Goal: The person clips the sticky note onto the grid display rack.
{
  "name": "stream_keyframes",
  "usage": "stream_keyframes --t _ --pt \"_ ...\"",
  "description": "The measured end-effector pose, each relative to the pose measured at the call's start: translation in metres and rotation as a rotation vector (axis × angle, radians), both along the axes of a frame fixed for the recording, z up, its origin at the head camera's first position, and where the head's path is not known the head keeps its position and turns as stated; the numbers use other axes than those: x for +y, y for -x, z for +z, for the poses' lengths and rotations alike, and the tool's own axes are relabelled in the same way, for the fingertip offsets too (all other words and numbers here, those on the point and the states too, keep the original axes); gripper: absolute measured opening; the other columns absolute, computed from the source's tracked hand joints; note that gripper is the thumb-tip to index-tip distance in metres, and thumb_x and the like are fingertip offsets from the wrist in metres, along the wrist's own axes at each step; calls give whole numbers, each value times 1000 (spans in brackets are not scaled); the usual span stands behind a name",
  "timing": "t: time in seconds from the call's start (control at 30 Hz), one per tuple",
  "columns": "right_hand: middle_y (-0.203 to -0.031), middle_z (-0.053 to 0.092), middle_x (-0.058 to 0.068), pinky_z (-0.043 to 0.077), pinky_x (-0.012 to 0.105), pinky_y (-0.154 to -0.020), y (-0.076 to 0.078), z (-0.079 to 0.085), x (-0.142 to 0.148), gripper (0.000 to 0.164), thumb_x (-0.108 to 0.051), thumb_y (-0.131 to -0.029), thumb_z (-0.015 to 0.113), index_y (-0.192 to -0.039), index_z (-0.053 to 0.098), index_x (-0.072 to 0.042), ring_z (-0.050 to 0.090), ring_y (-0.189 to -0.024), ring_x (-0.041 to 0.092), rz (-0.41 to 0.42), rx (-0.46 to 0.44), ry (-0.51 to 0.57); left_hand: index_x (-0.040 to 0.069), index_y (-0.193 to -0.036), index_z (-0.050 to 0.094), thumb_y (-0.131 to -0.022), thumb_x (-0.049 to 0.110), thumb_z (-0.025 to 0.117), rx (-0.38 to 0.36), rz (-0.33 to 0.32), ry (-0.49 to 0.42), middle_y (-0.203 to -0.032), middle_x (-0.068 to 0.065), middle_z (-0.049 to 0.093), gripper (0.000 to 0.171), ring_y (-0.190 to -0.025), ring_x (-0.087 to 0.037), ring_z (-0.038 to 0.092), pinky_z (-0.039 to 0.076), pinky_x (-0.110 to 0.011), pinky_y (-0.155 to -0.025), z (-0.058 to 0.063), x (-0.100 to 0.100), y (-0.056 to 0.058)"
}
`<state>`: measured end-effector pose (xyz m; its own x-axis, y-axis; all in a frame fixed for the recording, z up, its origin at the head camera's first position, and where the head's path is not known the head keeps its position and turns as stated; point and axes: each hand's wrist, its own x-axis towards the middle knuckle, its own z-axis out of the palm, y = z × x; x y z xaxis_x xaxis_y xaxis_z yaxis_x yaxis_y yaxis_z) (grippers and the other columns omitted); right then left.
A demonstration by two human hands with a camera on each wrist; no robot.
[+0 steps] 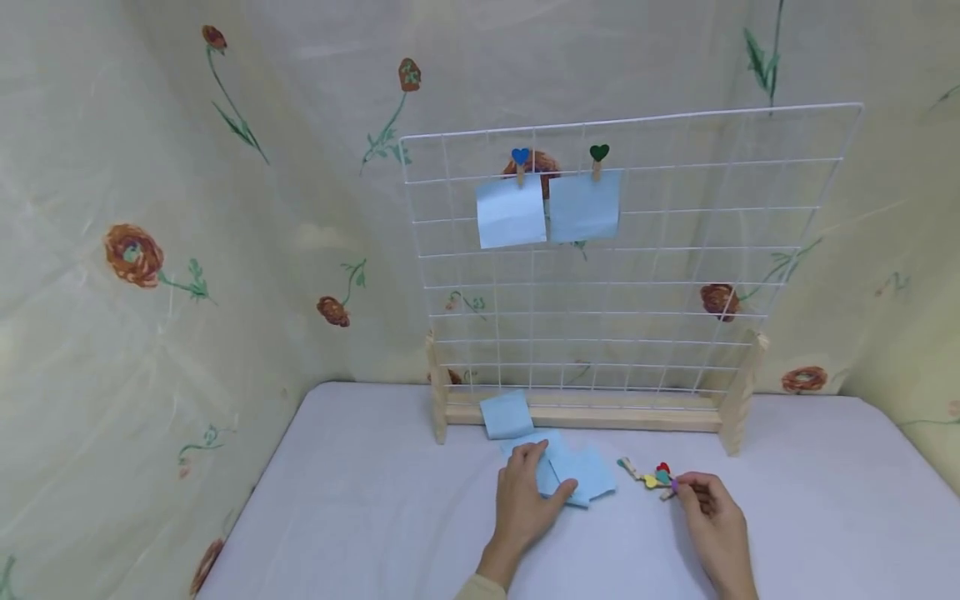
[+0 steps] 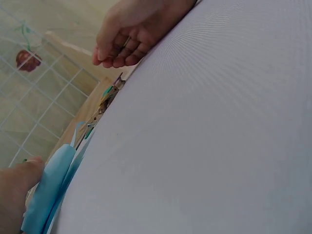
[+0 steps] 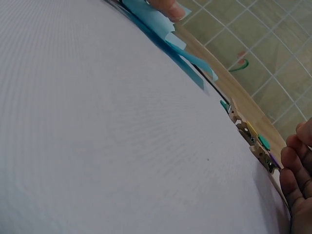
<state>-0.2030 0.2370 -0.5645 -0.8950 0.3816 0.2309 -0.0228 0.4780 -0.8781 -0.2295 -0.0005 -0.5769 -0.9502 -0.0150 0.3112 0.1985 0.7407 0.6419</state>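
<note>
The left hand (image 1: 519, 504) spreads its fingers over blue notes (image 1: 588, 471) — a pile before the wire grid (image 1: 600, 314), near the counter's (image 1: 360, 500) back edge. Toward the right edge lie small clothespins (image 1: 650, 482); the right hand (image 1: 718, 518) curls its fingers there — whether pinching one, I cannot tell.

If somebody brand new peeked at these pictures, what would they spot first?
Probably the white wire grid at the back of the table, where two hanging blue papers sit side by side near the top, under a blue heart clip and a dark green one. Next, maybe the left hand on the loose blue papers in front, and the right hand beside the colourful little clips.
</note>
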Motion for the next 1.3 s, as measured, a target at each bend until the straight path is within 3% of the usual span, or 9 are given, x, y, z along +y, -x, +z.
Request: stream_keyframes --t 0.37,0.77,1.0,1.3 --pt "-93 65 7 42 7 -66 1 1 1 14 -15 -93 59 -103 62 -6 52 -75 -8 0 -31 3 12 -129 58 -75 56 71 70 -12 147 -129 -3 50 71 -114 -17 51 44 -34 -90 1 -1 -2" --pt "-96 64 3 42 7 -66 1 1 1 15 -17 -95 56 -104 61 -7 50 -76 -8 -1 -82 -32 17 -126 60 -74 55 72 11 -25 210 -131 -1 47 65 -117 -16 47 42 -32 -91 5 0 -3" --pt "-98 64 6 42 6 -67 1 0 1 15 -16 -95 55 -105 61 -7 50 -76 -9 8 -73 -35 27 -115 59 -73 51 75 2 -46 170 -128 2 50 51 -117 -16 48 41 -35 -93 4 -1 -3" --pt "-91 64 2 42 7 -66 0 0 2 14 -14 -93 58 -103 62 -5 51 -75 -9 18 -9 7 24 -94 60 -82 28 71 60 -60 -8 -109 8 57 17 -103 -12 55 42 -30 -86 2 -4 -3"
